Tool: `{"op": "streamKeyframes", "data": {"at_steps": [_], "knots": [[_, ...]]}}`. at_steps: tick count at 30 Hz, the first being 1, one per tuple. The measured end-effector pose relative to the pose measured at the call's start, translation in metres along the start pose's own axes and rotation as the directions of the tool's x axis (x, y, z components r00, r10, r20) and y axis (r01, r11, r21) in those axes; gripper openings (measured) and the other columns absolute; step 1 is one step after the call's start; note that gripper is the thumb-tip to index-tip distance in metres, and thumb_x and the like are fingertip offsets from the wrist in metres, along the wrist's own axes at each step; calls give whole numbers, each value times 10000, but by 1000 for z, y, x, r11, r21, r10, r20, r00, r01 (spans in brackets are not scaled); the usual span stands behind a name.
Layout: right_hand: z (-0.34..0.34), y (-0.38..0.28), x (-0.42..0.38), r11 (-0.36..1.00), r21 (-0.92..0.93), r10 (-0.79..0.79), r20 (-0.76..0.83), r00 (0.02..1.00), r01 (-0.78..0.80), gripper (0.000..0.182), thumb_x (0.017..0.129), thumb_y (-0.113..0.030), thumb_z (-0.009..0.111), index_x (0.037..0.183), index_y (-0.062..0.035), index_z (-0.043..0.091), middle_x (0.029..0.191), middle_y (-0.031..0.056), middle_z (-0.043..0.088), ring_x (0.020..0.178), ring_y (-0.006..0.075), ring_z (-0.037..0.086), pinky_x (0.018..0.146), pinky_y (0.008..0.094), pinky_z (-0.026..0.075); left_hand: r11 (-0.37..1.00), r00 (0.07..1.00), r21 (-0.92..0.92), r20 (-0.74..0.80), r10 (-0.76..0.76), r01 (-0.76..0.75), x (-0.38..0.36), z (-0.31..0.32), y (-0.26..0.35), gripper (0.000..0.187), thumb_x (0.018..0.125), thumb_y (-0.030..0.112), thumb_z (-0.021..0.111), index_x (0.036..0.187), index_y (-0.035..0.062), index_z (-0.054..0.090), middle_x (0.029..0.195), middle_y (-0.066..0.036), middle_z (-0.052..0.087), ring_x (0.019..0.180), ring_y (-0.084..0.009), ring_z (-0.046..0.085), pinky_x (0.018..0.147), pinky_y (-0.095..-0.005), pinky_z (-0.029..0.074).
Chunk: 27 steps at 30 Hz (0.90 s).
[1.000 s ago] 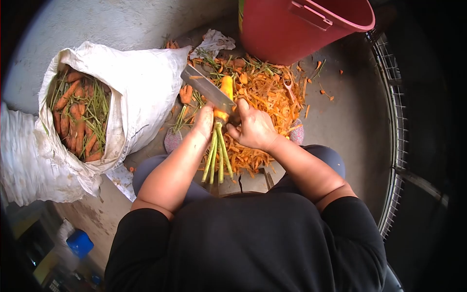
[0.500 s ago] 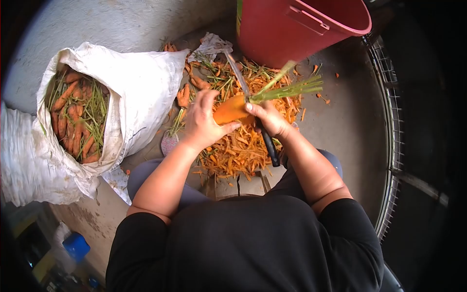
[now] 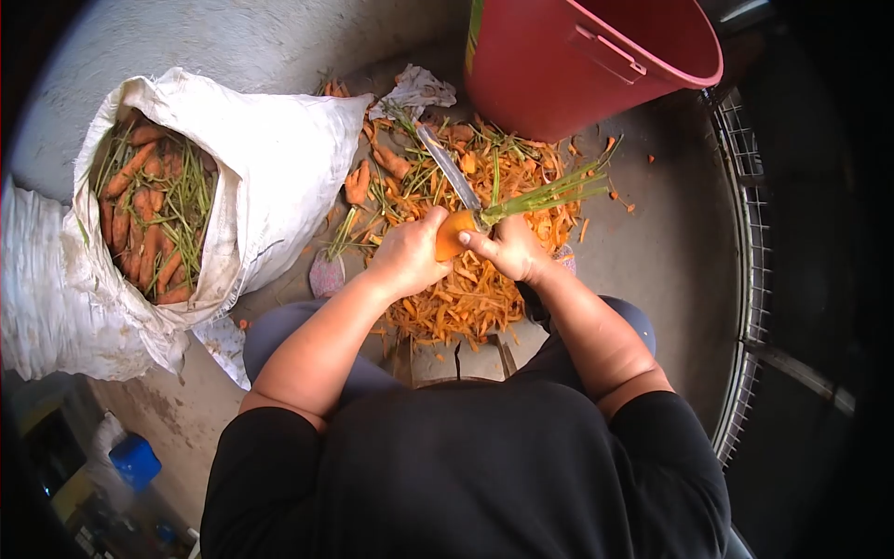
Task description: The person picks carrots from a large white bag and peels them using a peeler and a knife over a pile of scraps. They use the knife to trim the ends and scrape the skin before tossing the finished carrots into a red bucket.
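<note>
The carrot sits above a heap of orange peelings, its green stalks pointing right toward the red bucket. The left hand is wrapped tight round its body. The right hand is closed on a knife, whose blade seems to meet the carrot at its crown. A white sack of unpeeled carrots stands open to the left.

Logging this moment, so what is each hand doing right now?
Left hand: closed around the carrot.
Right hand: closed on the knife, blade at the carrot's green stems.
</note>
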State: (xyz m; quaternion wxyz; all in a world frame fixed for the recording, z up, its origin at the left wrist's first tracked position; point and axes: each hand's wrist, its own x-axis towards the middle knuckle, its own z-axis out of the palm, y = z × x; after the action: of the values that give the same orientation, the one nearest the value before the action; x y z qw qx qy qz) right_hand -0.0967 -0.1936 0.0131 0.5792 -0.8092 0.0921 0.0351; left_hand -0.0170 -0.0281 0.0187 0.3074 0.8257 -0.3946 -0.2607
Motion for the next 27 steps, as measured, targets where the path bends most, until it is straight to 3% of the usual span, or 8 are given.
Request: {"op": "streamKeyframes", "data": {"at_steps": [4,5,8,9,12,15,19,27], "knots": [[5,8,-1,1000,3,19,18,1000,-19,501,713,-448,598,892,19,582,850,194,600,813,296,580,758,363,442,1000,998,-6,50,-26,26,0,-1,-2,470,620,121,694,982,43,404,724,-180,583,708,-349,589,625,-420,469],[9,10,-1,999,14,29,-16,999,-29,505,745,-471,557,868,18,582,769,180,601,750,295,582,719,366,450,997,998,57,24,-55,54,0,1,-1,459,623,113,688,976,41,403,722,-179,582,704,-348,590,619,-420,470],[17,13,0,944,85,318,11,948,-317,519,779,-487,517,837,25,575,655,160,577,686,287,574,681,379,449,970,994,221,-68,-89,102,-1,9,0,400,648,88,649,959,37,402,715,-174,581,687,-340,594,597,-416,476],[21,14,4,935,47,352,-4,936,-352,562,805,-516,480,797,40,565,571,125,538,549,253,550,562,371,442,961,992,261,-101,-69,93,-2,14,-3,363,668,78,623,954,37,403,711,-171,581,679,-335,596,586,-411,479],[19,3,3,784,246,565,98,819,-570,579,815,-533,465,793,37,562,521,85,494,420,194,495,410,327,404,914,987,395,-159,-28,90,0,23,-9,262,720,53,534,947,40,404,696,-159,580,654,-318,603,554,-396,484],[28,10,3,610,447,662,166,731,-654,547,837,-521,435,836,15,545,525,43,438,323,136,402,297,261,338,879,990,468,-142,-22,87,1,29,-14,219,752,49,480,959,42,408,688,-147,578,632,-301,607,534,-383,487],[25,4,5,449,584,709,228,667,-676,445,861,-463,414,840,-23,482,610,32,396,292,121,342,248,236,315,840,990,534,-139,-26,97,4,31,-10,238,749,61,485,980,43,430,693,-139,580,618,-290,607,523,-375,486],[23,25,3,318,550,727,382,571,-773,438,850,-506,391,768,-78,433,466,21,375,287,134,347,251,263,283,841,994,541,-103,25,35,4,34,-13,321,734,42,474,1054,58,469,756,-148,587,647,-310,608,537,-389,481]]}}
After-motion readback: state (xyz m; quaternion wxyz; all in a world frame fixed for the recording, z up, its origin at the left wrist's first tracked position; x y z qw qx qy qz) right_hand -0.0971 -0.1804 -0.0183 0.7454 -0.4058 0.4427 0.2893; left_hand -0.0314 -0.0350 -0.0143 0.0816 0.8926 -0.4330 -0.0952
